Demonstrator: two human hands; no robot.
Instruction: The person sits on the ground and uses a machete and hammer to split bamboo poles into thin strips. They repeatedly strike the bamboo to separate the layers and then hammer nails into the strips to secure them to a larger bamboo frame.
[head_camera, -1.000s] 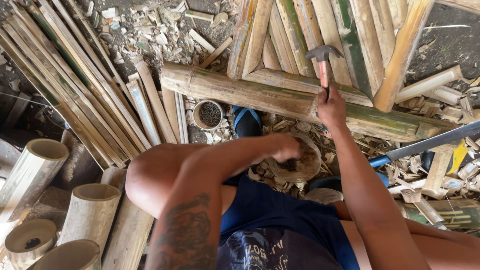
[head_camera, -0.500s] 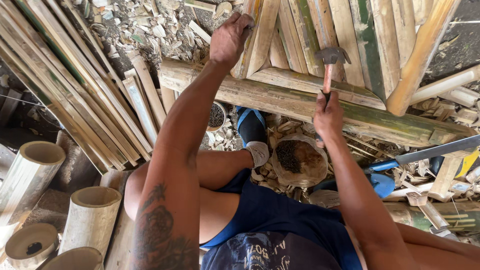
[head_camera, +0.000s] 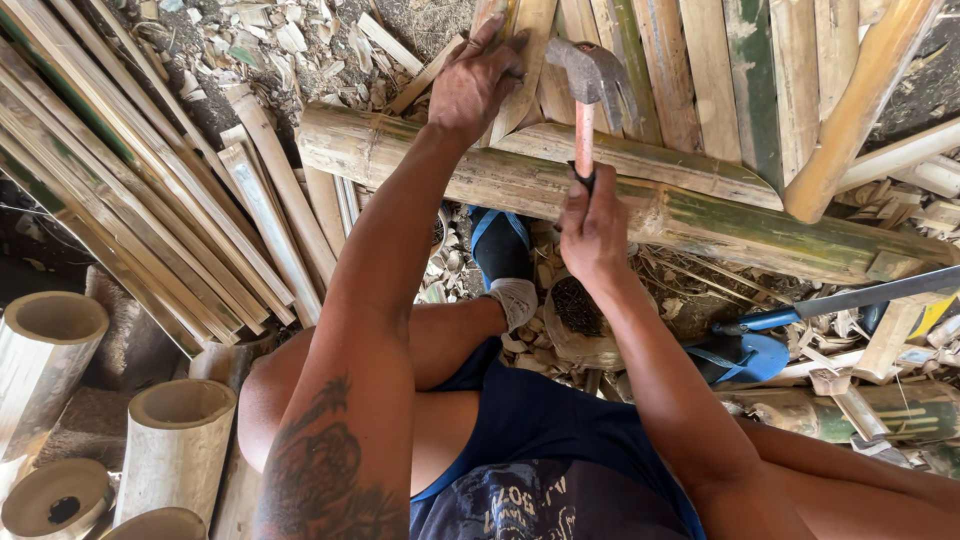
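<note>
My right hand (head_camera: 592, 222) grips the wooden handle of a claw hammer (head_camera: 583, 82), whose steel head is raised over a bamboo slat frame (head_camera: 700, 70). My left hand (head_camera: 476, 78) presses on a slanted slat at the frame's left end; whether it pinches a nail is too small to tell. The frame's slats rest across a thick bamboo pole (head_camera: 620, 195) that runs left to right in front of my knees.
Long split bamboo strips (head_camera: 130, 170) lean at the left. Cut bamboo tube sections (head_camera: 175, 440) stand at the lower left. A small bowl of dark bits (head_camera: 580, 310) sits between my legs. A blue-handled tool (head_camera: 850, 298), blue sandals (head_camera: 740, 355) and wood chips lie right.
My left arm lifted from the bowl between my legs up to the frame and now presses the slat. The hammer head has shifted left, close to my left hand.
</note>
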